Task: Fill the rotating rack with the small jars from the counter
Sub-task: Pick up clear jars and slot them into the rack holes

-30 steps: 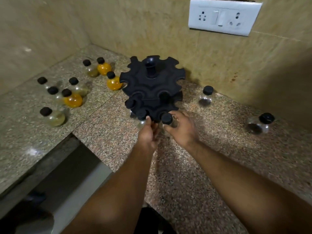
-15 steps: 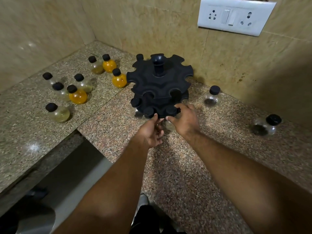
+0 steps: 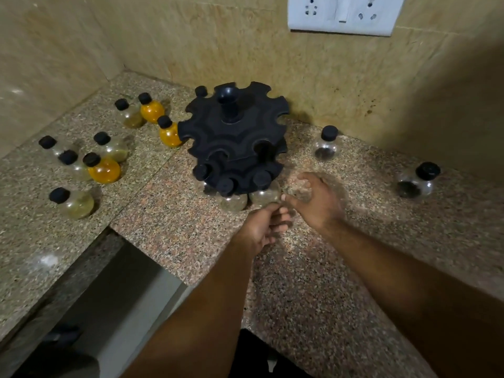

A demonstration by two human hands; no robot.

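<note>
The black two-tier rotating rack (image 3: pixel 234 137) stands on the granite counter (image 3: pixel 313 282) near the corner. Three clear jars with black caps hang in its lower front slots, the rightmost jar (image 3: pixel 264 196) just beyond my fingertips. A cap (image 3: pixel 201 91) shows behind the top tier. My left hand (image 3: pixel 263 227) hovers in front of the rack, fingers loosely curled, holding nothing. My right hand (image 3: pixel 317 204) is beside it, blurred and empty. Loose jars stand left, among them an orange jar (image 3: pixel 105 170), and two clear jars stand right (image 3: pixel 326 147) (image 3: pixel 417 182).
Tiled walls meet behind the rack, with a white socket plate (image 3: pixel 343 15) above. The counter's inner edge drops to a dark gap (image 3: pixel 109 290) at lower left. Several jars crowd the left counter section (image 3: pixel 32 241).
Both hands have drawn back from the rack's front. The jar my right hand was setting in the lower tier now hangs there on its own.
</note>
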